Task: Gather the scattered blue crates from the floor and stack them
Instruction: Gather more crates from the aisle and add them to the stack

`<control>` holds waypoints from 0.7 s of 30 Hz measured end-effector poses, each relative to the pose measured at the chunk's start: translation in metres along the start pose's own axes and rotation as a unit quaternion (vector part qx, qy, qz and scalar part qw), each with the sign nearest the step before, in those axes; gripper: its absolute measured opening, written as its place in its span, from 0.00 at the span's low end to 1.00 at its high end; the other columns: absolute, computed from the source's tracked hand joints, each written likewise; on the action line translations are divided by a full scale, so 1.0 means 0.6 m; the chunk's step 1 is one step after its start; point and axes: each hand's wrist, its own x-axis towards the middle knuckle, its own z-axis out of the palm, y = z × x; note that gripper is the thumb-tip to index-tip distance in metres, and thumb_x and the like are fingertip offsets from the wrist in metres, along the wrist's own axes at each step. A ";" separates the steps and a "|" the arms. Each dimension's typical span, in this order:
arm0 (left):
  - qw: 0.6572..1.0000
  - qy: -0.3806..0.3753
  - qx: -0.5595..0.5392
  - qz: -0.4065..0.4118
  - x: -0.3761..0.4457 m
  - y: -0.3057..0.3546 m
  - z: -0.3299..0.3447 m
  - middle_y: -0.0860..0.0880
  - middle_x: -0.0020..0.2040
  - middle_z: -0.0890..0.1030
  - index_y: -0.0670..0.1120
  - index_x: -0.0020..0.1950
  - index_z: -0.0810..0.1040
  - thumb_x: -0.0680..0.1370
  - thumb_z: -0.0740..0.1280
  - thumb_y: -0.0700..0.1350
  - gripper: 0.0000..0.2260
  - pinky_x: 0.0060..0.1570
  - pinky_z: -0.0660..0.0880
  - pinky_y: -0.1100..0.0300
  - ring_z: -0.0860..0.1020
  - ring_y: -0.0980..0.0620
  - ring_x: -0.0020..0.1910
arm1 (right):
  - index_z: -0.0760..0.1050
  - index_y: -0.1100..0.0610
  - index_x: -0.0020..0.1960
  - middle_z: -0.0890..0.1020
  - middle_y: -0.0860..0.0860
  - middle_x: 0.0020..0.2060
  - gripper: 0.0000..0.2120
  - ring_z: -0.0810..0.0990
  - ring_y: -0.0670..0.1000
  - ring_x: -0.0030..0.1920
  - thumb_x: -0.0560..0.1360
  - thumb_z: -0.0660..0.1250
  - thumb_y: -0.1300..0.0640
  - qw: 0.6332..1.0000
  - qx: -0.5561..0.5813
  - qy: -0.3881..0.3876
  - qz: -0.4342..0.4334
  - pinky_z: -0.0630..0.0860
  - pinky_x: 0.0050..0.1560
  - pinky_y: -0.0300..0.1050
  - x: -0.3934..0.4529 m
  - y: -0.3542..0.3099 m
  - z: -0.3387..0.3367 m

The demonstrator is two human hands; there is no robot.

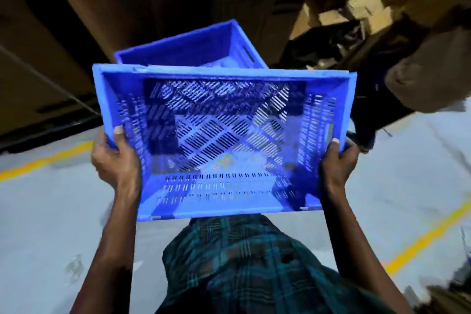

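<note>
Crate, blue plastic, slotted walls and lattice floor, held up in front of the person above the floor, mouth turned toward the camera and slightly tilted. Nothing lies inside it; the grey floor and dark shapes show through the slots.

Second crate, same blue, just beyond the far rim of the first and partly hidden by it. A handle slot shows in its right wall. Its inside looks bare where visible; whether it stands on the floor or on something else cannot be told.

Left hand: at the near left corner of the held crate, thumb over the rim and lying on the inner wall, the other fingers wrapped behind the outer wall, clamped on the crate. Forearm runs up from the lower left.

Right hand: at the near right corner, thumb tip over the rim, remaining fingers curled round the outside, likewise clamped on the crate. Forearm rises from the lower right.

Checked cloth, dark green, worn by the person, below the crate.

Yellow lines painted on the floor, left and right.

Cardboard boxes, brown and blurred, far right, with dark items among them.
</note>
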 end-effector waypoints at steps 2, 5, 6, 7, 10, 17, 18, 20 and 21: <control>1.000 0.023 -0.001 -0.021 0.028 0.006 -0.011 0.41 0.50 0.82 0.46 0.56 0.80 0.79 0.59 0.56 0.17 0.45 0.72 0.52 0.78 0.39 0.50 | 0.72 0.67 0.62 0.79 0.61 0.55 0.15 0.75 0.51 0.54 0.80 0.61 0.59 1.000 0.001 -0.015 -0.011 0.73 0.63 0.53 0.005 -0.028 0.055; 0.996 0.059 0.021 -0.059 0.072 0.020 -0.018 0.44 0.55 0.82 0.48 0.58 0.79 0.79 0.60 0.55 0.16 0.50 0.73 0.52 0.77 0.40 0.55 | 0.73 0.65 0.63 0.79 0.57 0.54 0.16 0.77 0.52 0.54 0.80 0.61 0.58 0.999 0.008 -0.045 -0.013 0.73 0.62 0.50 0.011 -0.067 0.126; 0.995 0.067 0.029 -0.069 0.081 0.023 -0.018 0.45 0.56 0.82 0.48 0.58 0.78 0.79 0.60 0.56 0.16 0.51 0.73 0.51 0.77 0.39 0.55 | 0.73 0.66 0.64 0.78 0.55 0.53 0.16 0.77 0.52 0.54 0.80 0.62 0.58 0.998 0.009 -0.053 -0.019 0.73 0.62 0.51 0.016 -0.077 0.144; 0.993 0.076 0.034 -0.081 0.090 0.027 -0.015 0.45 0.55 0.81 0.49 0.58 0.78 0.79 0.60 0.56 0.16 0.52 0.73 0.50 0.77 0.39 0.55 | 0.73 0.66 0.64 0.77 0.55 0.52 0.16 0.76 0.52 0.53 0.80 0.62 0.59 0.998 0.008 -0.061 -0.028 0.74 0.62 0.52 0.026 -0.090 0.165; 0.987 0.089 0.051 -0.120 0.106 0.042 0.002 0.43 0.54 0.81 0.48 0.57 0.77 0.78 0.60 0.58 0.16 0.52 0.74 0.47 0.77 0.35 0.52 | 0.73 0.64 0.63 0.76 0.55 0.50 0.15 0.75 0.52 0.51 0.79 0.62 0.58 0.998 -0.017 -0.062 -0.014 0.71 0.66 0.57 0.066 -0.122 0.222; 0.980 0.119 0.059 -0.148 0.120 0.077 0.078 0.40 0.51 0.82 0.48 0.56 0.77 0.76 0.59 0.59 0.18 0.52 0.74 0.45 0.78 0.34 0.51 | 0.76 0.59 0.61 0.82 0.61 0.57 0.15 0.80 0.62 0.58 0.77 0.62 0.55 0.992 -0.021 -0.127 0.001 0.69 0.69 0.61 0.173 -0.175 0.322; 0.979 0.127 0.058 -0.152 0.121 0.083 0.096 0.40 0.51 0.82 0.47 0.55 0.77 0.76 0.59 0.59 0.18 0.52 0.74 0.45 0.78 0.34 0.51 | 0.76 0.59 0.60 0.83 0.61 0.56 0.14 0.80 0.62 0.58 0.77 0.62 0.56 0.989 -0.015 -0.144 -0.006 0.70 0.68 0.61 0.195 -0.185 0.338; 0.977 0.137 0.054 -0.154 0.127 0.103 0.128 0.40 0.52 0.81 0.46 0.54 0.76 0.77 0.59 0.58 0.18 0.53 0.73 0.45 0.77 0.34 0.51 | 0.77 0.60 0.59 0.83 0.62 0.54 0.12 0.81 0.62 0.56 0.77 0.63 0.58 0.985 -0.016 -0.168 -0.029 0.74 0.64 0.59 0.242 -0.215 0.365; 0.977 0.136 0.056 -0.154 0.131 0.114 0.138 0.39 0.53 0.81 0.46 0.53 0.76 0.78 0.58 0.58 0.17 0.53 0.73 0.45 0.77 0.34 0.52 | 0.78 0.60 0.58 0.83 0.62 0.53 0.12 0.82 0.61 0.54 0.77 0.65 0.58 0.983 -0.024 -0.177 -0.047 0.76 0.62 0.56 0.261 -0.232 0.376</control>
